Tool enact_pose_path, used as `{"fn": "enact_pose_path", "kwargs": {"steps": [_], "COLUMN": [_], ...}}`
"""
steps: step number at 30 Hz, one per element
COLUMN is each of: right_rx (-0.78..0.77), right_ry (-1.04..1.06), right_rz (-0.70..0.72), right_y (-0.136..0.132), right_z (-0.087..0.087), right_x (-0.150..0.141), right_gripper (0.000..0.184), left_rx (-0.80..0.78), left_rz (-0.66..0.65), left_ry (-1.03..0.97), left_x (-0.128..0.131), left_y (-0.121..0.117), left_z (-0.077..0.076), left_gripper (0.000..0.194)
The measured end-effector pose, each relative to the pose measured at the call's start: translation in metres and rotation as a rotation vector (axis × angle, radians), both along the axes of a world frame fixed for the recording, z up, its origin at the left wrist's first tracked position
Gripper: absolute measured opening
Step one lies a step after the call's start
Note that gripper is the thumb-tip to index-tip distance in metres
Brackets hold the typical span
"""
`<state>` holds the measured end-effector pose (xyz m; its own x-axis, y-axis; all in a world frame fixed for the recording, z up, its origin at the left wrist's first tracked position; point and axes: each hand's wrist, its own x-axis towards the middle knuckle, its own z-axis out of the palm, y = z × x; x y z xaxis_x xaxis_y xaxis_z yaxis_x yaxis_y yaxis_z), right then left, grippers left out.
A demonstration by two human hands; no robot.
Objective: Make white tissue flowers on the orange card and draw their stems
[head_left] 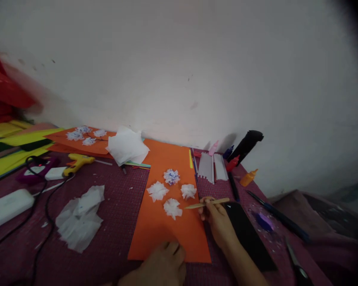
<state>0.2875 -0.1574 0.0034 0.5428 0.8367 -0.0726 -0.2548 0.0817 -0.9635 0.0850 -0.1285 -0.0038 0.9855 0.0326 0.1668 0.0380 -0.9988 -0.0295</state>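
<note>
An orange paper sheet lies in front of me. On it sit a blue-tipped white paper flower and three plain white ones: one at the left, one at the right and one nearest me. A pale wooden stick is pinched in my right hand, its pointed end just right of the nearest flower. My left hand rests at the sheet's near edge, fingers curled and pressed together; whatever they hold, if anything, is hidden.
Crumpled tissue, a yellow glue gun and cables lie left. White paper squares and a flowered orange card sit behind. To the right are a black card, paint bottles, a purple lid and scissors.
</note>
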Motion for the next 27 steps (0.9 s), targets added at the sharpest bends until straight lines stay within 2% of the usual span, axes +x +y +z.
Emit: {"fn": "enact_pose_path", "kwargs": {"steps": [2,5,8,10,13,16,20,23,27], "right_rx": [0.007,0.031,0.042,0.034,0.02,0.006,0.009,0.028,0.036], "right_ry": [0.001,0.007,-0.031,-0.082,-0.15,-0.174,-0.172,-0.167,-0.194], "right_rz": [0.002,-0.002,-0.01,-0.019,-0.046,-0.065,-0.071,-0.035,0.009], "right_y": [0.0,0.001,0.0,0.0,-0.001,0.0,0.0,0.0,-0.001], "right_z": [0.001,0.004,0.006,0.006,0.005,0.004,0.002,0.0,0.001], "right_x": [-0.002,-0.004,-0.005,-0.006,-0.006,-0.004,0.0,0.001,-0.003], "right_gripper": [0.024,0.026,0.027,0.029,0.033,0.036,0.034,0.032,0.03], "left_rx": [-0.036,-0.175,-0.312,-0.343,-0.401,-0.495,-0.531,-0.591,-0.709], "left_rz": [-0.005,0.041,0.046,0.041,0.156,0.279,0.459,0.576,0.68], "left_ry": [-0.017,-0.028,-0.025,-0.043,-0.146,-0.327,-0.568,-0.67,-0.744], "left_x": [0.001,0.001,0.0,-0.001,-0.004,-0.011,-0.023,-0.028,-0.028], "left_y": [0.002,0.008,0.016,0.024,0.042,0.068,0.101,0.118,0.128], "left_z": [0.005,0.016,0.023,0.023,0.021,0.024,0.028,0.023,0.011], "left_gripper": [0.012,0.016,0.032,0.039,0.039,0.038,0.036,0.037,0.039]}}
